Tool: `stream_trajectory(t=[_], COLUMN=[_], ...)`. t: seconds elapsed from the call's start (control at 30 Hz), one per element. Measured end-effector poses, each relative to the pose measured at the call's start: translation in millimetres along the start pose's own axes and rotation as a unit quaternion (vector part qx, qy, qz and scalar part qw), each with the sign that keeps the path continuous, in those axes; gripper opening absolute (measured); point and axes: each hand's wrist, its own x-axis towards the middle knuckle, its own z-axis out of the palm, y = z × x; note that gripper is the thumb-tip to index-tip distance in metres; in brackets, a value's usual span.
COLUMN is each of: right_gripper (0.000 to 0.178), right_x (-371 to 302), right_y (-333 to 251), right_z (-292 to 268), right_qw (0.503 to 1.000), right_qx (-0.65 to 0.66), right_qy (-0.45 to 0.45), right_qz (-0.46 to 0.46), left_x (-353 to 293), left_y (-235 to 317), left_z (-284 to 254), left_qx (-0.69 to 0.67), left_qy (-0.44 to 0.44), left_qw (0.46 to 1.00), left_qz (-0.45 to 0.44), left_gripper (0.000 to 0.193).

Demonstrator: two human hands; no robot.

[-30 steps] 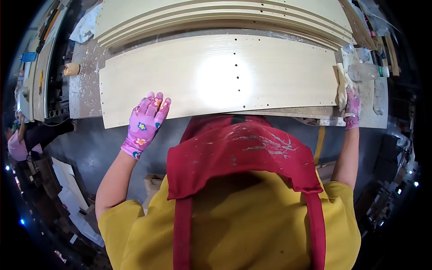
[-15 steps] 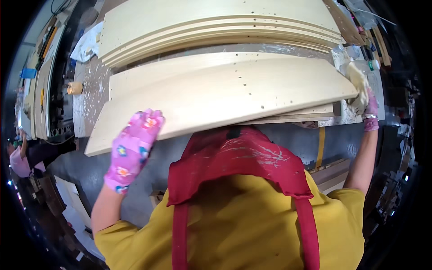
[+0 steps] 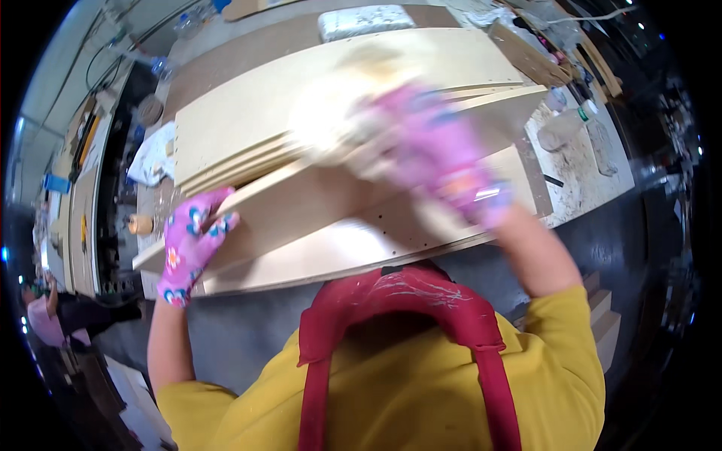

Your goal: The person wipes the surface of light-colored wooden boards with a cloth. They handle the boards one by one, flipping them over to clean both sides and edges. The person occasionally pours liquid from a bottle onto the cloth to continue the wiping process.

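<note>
A pale wooden board (image 3: 278,214) is tipped up on its long edge, its broad face toward me. My left hand (image 3: 194,244), in a pink flowered glove, grips the board near its left end, fingers hooked over the top edge. A cream cloth (image 3: 331,128) is bunched in my gloved right hand (image 3: 444,154) at the board's upper edge, near the middle; both are smeared by motion. Below the tipped board lies another pale board (image 3: 331,252) with small dark holes. Behind it rests a stack of similar boards (image 3: 241,105).
A clear bottle (image 3: 558,134) lies at the table's right, near a small black object (image 3: 553,181). At the left are a white cloth (image 3: 153,154) and a tan roll (image 3: 140,224). A white wrapped package (image 3: 366,22) sits at the back. Another person (image 3: 56,312) is at far left.
The board has gone from lying nearly flat to standing tipped on edge. My left hand now grips its edge. My right hand has swept the cloth from the right end to the middle.
</note>
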Motion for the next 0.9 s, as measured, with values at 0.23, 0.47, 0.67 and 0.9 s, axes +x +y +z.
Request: stream_trajectory(t=[0.23,0.47,0.67,0.9], right_gripper=[0.023,0.033,0.034,0.029], right_x=[-28,-82,-28,-117], right_y=[38,131,-21,160], right_z=[42,-27,46,-18], right_qw=[0.992,0.92,0.997,0.966], right_qx=[-0.01,0.092,0.059,-0.01], right_qy=[0.111,-0.039,0.034,0.066], right_qz=[0.058,0.378,0.039,0.251], left_x=[-19,-31,-33,-44], left_y=[-6,7,1,0], left_z=[20,30,26,21], left_qx=[0.245,0.278,0.27,0.279], left_qy=[0.101,0.099,0.088,0.075], left_qw=[0.946,0.94,0.944,0.946], left_qz=[0.184,0.171,0.167,0.147], left_gripper=[0.03,0.034,0.033,0.035])
